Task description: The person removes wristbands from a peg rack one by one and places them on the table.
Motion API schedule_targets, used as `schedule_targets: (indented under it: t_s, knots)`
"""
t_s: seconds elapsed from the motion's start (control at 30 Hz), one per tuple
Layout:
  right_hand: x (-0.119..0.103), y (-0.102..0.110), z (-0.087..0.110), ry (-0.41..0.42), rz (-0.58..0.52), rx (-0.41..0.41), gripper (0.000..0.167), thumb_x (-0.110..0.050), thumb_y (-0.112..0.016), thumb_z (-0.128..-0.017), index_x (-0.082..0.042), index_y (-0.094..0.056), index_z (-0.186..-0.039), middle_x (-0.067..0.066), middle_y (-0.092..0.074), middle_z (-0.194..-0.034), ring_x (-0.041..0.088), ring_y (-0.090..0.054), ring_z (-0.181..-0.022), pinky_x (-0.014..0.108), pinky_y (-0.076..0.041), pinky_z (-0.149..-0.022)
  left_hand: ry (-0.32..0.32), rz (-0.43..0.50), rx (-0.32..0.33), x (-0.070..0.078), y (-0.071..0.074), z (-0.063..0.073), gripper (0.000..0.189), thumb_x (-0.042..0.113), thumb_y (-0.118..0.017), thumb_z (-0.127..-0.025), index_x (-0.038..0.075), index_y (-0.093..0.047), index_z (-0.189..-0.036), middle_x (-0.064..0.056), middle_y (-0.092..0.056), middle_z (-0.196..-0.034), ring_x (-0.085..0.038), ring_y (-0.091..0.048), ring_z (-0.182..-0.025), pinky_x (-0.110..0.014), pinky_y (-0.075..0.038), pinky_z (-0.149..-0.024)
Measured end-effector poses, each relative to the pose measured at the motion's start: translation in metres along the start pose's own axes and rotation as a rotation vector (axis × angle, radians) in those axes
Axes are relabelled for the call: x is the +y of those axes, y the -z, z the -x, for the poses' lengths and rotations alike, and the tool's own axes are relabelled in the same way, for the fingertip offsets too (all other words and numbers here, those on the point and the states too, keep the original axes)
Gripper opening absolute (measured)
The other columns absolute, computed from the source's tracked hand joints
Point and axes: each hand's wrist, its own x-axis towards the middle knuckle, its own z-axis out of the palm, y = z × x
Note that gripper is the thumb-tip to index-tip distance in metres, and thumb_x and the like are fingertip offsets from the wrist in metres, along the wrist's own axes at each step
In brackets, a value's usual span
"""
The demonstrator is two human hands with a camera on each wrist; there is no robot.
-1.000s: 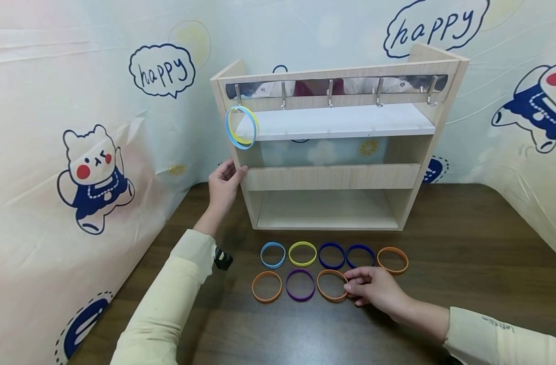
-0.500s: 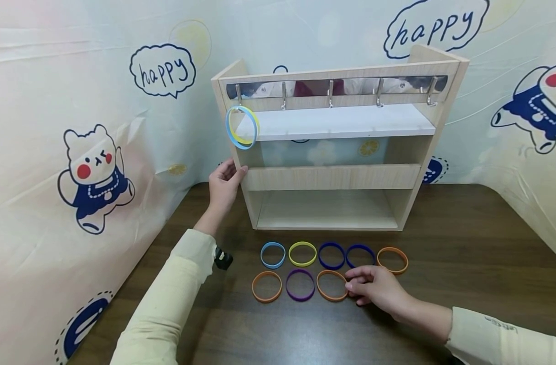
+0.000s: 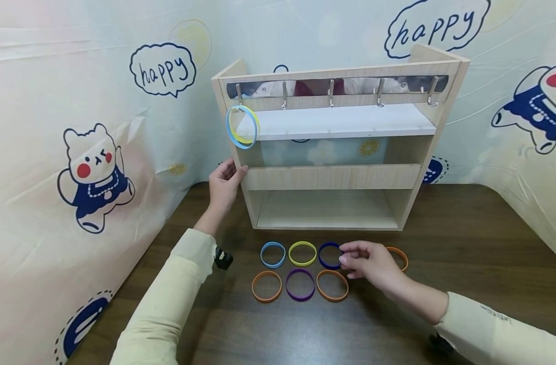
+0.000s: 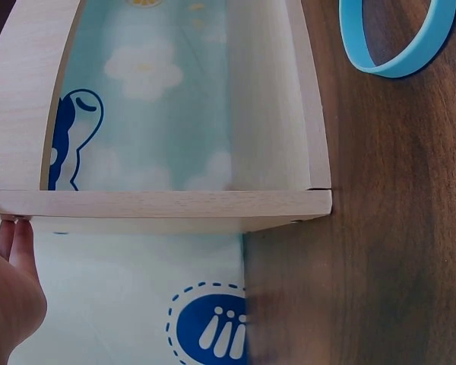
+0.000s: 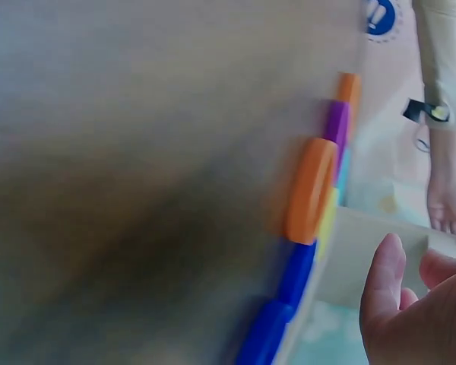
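Note:
My left hand [image 3: 224, 185] holds the left side panel of a pale wooden shelf [image 3: 332, 177], thumb at its front edge; in the left wrist view the fingertips lie against the panel's outer face. My right hand [image 3: 369, 263] hovers over the back row of silicone wristbands, thumb and fingers apart and nothing between them. Its fingertips overlap the edge of a dark blue wristband [image 3: 328, 256] in the head view. A second dark blue wristband [image 5: 264, 334], hidden under the hand there, shows in the right wrist view. An orange wristband [image 3: 333, 286] lies just in front.
A light blue wristband [image 3: 273, 255], a yellow one [image 3: 302, 254], a purple one [image 3: 300, 285] and more orange ones lie on the brown table [image 3: 478, 243]. A blue and a yellow wristband [image 3: 243, 126] hang from the leftmost of several metal hooks [image 3: 331, 94].
My right hand has moved from the right edge of the front orange wristband away to the dark blue ones behind it. The left hand stays at the shelf; the wristbands have not moved.

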Motion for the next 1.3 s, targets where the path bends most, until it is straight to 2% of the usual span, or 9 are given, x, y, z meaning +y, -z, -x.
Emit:
schedule_targets:
  t_s: [0.17,0.4,0.6,0.77,1.0,1.2,1.3]
  knots:
    - [-0.015,-0.006,-0.011,0.016,-0.025,0.015,0.035,-0.007,-0.068,-0.091,0.009,-0.059,-0.12,0.019,-0.065,-0.102,0.029,-0.067,-0.091,0.036,-0.057,-0.071,0.012,0.001,0.008,0.0,0.0,-0.001,0.037,0.012,-0.068,-0.091,-0.003,-0.062,-0.124,-0.016,-0.066,-0.117,-0.016,-0.061,-0.099,-0.026,-0.051,-0.084]
    - [-0.033,-0.013,-0.027,0.076,-0.048,0.026,0.035,-0.006,-0.069,-0.09,0.008,-0.059,-0.12,0.021,-0.064,-0.104,0.023,-0.067,-0.087,0.035,-0.056,-0.072,0.011,0.022,0.012,-0.027,0.003,-0.011,0.041,0.017,-0.07,-0.091,-0.001,-0.061,-0.127,-0.023,-0.061,-0.123,-0.018,-0.061,-0.101,-0.027,-0.05,-0.085]
    - [-0.054,-0.02,-0.043,0.159,-0.084,0.036,0.035,-0.004,-0.069,-0.09,0.007,-0.059,-0.121,0.019,-0.063,-0.104,0.024,-0.067,-0.089,0.036,-0.056,-0.074,0.001,-0.007,0.034,-0.031,0.001,-0.012,0.04,0.024,-0.071,-0.09,0.005,-0.064,-0.125,-0.014,-0.065,-0.119,-0.019,-0.061,-0.102,-0.028,-0.05,-0.086]
    - [-0.073,-0.028,-0.053,0.22,-0.136,0.039,0.033,-0.004,-0.068,-0.09,0.005,-0.059,-0.121,0.016,-0.064,-0.103,0.021,-0.067,-0.09,0.037,-0.056,-0.076,-0.012,-0.009,0.036,-0.029,0.001,-0.011,0.039,0.023,-0.071,-0.09,0.005,-0.065,-0.124,-0.014,-0.065,-0.119,-0.018,-0.061,-0.101,-0.027,-0.051,-0.085]
    - [-0.098,-0.047,-0.066,0.288,-0.192,0.034,0.034,-0.004,-0.067,-0.091,0.006,-0.058,-0.122,0.017,-0.064,-0.105,0.021,-0.067,-0.091,0.038,-0.056,-0.077,0.006,0.005,0.0,-0.001,0.0,-0.001,0.037,0.012,-0.067,-0.092,-0.005,-0.061,-0.125,-0.023,-0.063,-0.121,-0.016,-0.061,-0.099,-0.027,-0.051,-0.085]
    - [-0.119,-0.065,-0.078,0.34,-0.222,0.039,0.034,-0.004,-0.067,-0.091,0.007,-0.058,-0.122,0.015,-0.065,-0.106,0.023,-0.066,-0.092,0.036,-0.055,-0.077,0.007,0.001,0.005,0.0,0.001,0.0,0.039,0.012,-0.067,-0.092,-0.006,-0.06,-0.125,-0.019,-0.064,-0.12,-0.016,-0.062,-0.099,-0.026,-0.051,-0.085]
    - [-0.13,-0.072,-0.084,0.363,-0.241,0.052,0.032,-0.005,-0.068,-0.09,0.005,-0.06,-0.12,0.014,-0.065,-0.106,0.027,-0.065,-0.094,0.035,-0.055,-0.077,0.008,0.007,0.002,0.0,0.001,0.0,0.038,0.012,-0.067,-0.092,-0.006,-0.06,-0.125,-0.018,-0.065,-0.119,-0.016,-0.062,-0.099,-0.027,-0.051,-0.084]
